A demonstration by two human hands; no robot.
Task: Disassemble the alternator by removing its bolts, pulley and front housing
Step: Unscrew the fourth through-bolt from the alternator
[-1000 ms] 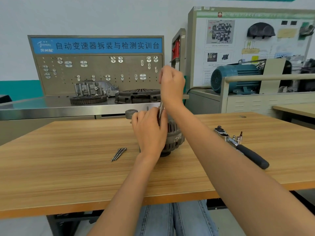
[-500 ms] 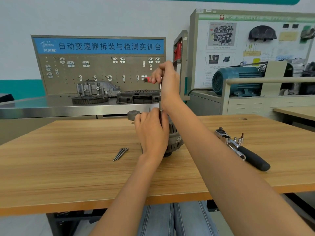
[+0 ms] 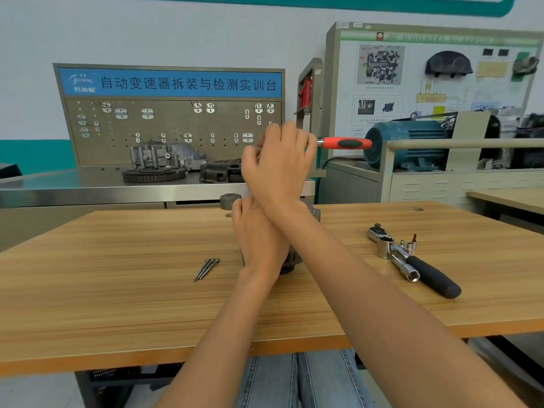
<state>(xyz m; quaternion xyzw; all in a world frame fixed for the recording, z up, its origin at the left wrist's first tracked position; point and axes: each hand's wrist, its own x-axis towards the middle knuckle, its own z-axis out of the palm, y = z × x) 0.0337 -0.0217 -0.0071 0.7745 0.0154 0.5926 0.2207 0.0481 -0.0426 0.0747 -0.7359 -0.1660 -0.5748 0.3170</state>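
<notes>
The alternator (image 3: 294, 259) stands near the middle of the wood-grain desk (image 3: 117, 290), well back from the front edge and mostly hidden behind the left hand (image 3: 259, 240), which wraps around its ribbed grey body. Above it the right hand (image 3: 279, 163) is clenched around a T-handle tool with a red-and-black grip (image 3: 346, 143) that sticks out level to the right (the shank below is hidden by the wrist). Bare desk lies open on both sides: three long thin bolts (image 3: 207, 268) lie together just left of the alternator, and a chrome ratchet with a black handle (image 3: 412, 260) lies well to the right beside small sockets (image 3: 409, 245). A blue sign (image 3: 170, 83) behind reads 自动变速器拆装与检测实训台.
</notes>
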